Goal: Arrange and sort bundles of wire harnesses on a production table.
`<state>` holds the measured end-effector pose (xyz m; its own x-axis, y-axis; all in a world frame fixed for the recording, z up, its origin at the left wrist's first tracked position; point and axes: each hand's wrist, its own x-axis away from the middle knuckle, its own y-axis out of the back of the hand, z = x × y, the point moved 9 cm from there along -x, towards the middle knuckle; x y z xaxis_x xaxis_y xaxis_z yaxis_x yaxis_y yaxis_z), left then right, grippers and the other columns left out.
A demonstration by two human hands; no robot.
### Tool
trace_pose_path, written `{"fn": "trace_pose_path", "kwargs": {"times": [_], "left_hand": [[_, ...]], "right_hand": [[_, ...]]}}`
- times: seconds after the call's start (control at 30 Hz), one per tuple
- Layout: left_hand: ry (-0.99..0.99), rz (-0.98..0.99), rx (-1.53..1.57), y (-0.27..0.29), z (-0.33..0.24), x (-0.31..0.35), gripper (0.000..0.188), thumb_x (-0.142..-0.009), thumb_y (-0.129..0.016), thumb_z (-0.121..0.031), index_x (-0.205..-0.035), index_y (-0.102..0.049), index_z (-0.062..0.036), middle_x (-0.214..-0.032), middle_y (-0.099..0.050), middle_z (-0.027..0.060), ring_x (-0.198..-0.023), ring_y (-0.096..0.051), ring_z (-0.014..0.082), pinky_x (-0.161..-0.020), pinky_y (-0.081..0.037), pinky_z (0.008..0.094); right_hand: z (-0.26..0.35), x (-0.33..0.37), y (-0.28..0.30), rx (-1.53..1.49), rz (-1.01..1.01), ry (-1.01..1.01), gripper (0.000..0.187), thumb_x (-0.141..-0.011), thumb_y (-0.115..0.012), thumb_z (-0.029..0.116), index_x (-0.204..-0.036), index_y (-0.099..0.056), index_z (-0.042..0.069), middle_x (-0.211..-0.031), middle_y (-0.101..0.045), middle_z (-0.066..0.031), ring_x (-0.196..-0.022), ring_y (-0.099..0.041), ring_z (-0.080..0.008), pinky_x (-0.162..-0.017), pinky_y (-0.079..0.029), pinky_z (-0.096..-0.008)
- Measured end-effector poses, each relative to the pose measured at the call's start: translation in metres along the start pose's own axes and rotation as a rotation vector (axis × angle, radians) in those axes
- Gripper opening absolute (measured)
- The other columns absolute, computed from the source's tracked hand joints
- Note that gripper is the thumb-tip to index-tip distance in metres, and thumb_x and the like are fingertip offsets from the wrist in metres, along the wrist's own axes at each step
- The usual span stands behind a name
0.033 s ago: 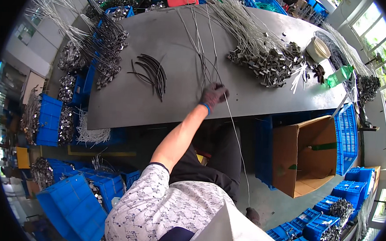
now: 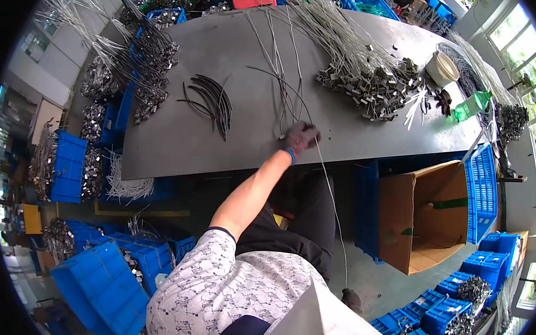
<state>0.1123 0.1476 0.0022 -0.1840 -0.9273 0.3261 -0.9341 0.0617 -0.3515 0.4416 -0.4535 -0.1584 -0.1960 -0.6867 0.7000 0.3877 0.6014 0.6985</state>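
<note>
Left hand [image 2: 302, 137] with wire [image 2: 337, 216] near table edge [image 2: 194, 170], black tubes [image 2: 223, 106] well apart

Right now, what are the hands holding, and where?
One pale wire: right hand at its lower visible end, left hand farther up, maybe with dark tube.

I see the left arm [image 2: 252, 190] stretched forward, the left hand [image 2: 301, 139] curled, and the right hand [image 2: 351, 300] low, well apart

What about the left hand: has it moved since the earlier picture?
Yes, slightly: the left hand has shifted a little right and closer to the near edge of the table.
</note>
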Motion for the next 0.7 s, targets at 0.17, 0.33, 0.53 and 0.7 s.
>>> {"fn": "trace_pose_path", "kwargs": {"times": [0.17, 0.33, 0.53, 0.7], "left_hand": [[-0.031, 0.109, -0.198, -0.016, 0.021, 0.019, 0.018, -0.089, -0.072, -0.019, -0.099, -0.068, -0.0045, -0.083, -0.069, 0.0052, -0.073, -0.067, 0.0142, -0.066, -0.056, 0.0287], [-0.031, 0.016, 0.293, -0.002, -0.027, 0.015, 0.019, -0.095, -0.068, -0.022, -0.108, -0.067, -0.0079, -0.095, -0.073, 0.0086, -0.083, -0.072, 0.0213, -0.075, -0.060, 0.0380], [-0.425, -0.200, 0.315, 0.030, -0.101, 0.031, 0.022, -0.098, -0.064, -0.023, -0.107, -0.068, -0.0039, -0.088, -0.072, 0.0089, -0.072, -0.070, 0.0204, -0.068, -0.060, 0.0372], [-0.322, -0.115, 0.169, 0.048, -0.100, 0.014, 0.021, -0.097, -0.065, -0.024, -0.097, -0.070, -0.0030, -0.084, -0.072, 0.0078, -0.072, -0.070, 0.0195, -0.068, -0.060, 0.0359]], "right_hand": [[-0.019, 0.019, -0.002, 0.011, -0.007, -0.039, 0.029, -0.089, -0.054, 0.011, -0.114, -0.068, 0.011, -0.110, -0.067, -0.0207, -0.103, -0.065, -0.0393, -0.087, -0.053, -0.0468], [-0.009, 0.026, 0.018, -0.013, -0.133, -0.025, 0.026, -0.090, -0.053, 0.011, -0.112, -0.067, 0.011, -0.106, -0.067, -0.0204, -0.098, -0.066, -0.0406, -0.084, -0.053, -0.0480], [0.034, 0.025, 0.039, -0.064, -0.229, 0.067, 0.030, -0.089, -0.053, 0.006, -0.115, -0.067, 0.009, -0.102, -0.065, -0.0205, -0.093, -0.065, -0.0413, -0.078, -0.052, -0.0501], [0.057, 0.028, 0.054, -0.074, -0.259, 0.127, 0.027, -0.092, -0.051, 0.006, -0.115, -0.064, 0.006, -0.105, -0.065, -0.0208, -0.094, -0.065, -0.0408, -0.078, -0.053, -0.0468]]}}
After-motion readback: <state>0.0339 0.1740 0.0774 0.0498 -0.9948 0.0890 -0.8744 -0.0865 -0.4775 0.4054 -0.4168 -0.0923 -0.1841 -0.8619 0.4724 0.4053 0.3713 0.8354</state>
